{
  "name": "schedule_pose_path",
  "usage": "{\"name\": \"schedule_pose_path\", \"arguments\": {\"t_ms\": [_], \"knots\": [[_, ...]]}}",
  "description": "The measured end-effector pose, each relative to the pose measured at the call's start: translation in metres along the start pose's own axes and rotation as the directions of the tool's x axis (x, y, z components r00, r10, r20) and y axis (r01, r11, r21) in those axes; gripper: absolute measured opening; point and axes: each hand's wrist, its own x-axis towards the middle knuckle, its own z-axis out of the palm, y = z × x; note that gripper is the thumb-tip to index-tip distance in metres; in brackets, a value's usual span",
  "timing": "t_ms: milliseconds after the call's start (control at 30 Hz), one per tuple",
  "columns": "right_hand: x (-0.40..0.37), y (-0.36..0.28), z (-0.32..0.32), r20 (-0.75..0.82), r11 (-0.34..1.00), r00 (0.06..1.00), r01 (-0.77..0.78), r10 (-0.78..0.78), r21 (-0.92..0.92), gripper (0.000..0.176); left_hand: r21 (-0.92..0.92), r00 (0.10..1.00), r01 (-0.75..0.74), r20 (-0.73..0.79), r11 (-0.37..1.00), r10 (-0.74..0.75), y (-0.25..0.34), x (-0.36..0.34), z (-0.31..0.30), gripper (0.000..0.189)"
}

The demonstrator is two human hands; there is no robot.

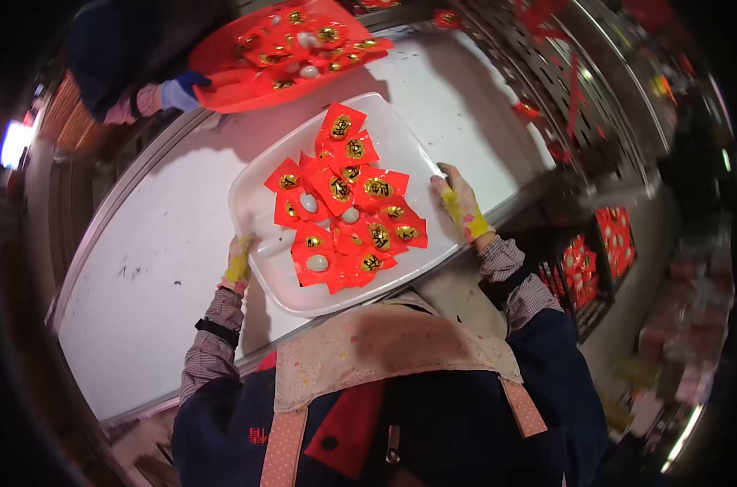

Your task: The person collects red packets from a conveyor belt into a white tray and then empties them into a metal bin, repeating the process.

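Note:
A white tub (275, 284) is right in front of me, tilted a little, with several red packets (340, 188) bearing gold marks in it. Some packets show a pale round side. My left hand (238, 264), in a yellow and pink glove, grips the tub's left rim. On the opposite rim is my right hand (460, 203), gloved alike, its fingers wrapped over the edge. Both thumbs and fingertips are partly hidden by the tub.
A person's blue-gloved hand (179, 92) holds a red basin (222, 96) of similar packets at the upper left. Beneath is a white table (153, 300). A metal rack (539, 81) stands on the right, with dark crates (587, 304) of red packets below.

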Motion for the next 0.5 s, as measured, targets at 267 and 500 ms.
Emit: {"name": "schedule_pose_path", "arguments": {"t_ms": [267,500], "knots": [[-0.173,-0.048,-0.047,-0.455,0.978,0.869,-0.141,0.197,0.155,0.048,0.260,0.849,-0.229,0.525,0.938,0.062,0.121,0.041,0.049,0.048],[-0.144,-0.019,-0.063,-0.395,0.979,0.901,-0.123,0.179,0.163,0.052,0.370,0.659,-0.488,0.751,0.790,0.055,0.141,0.046,0.071,0.053]]}}
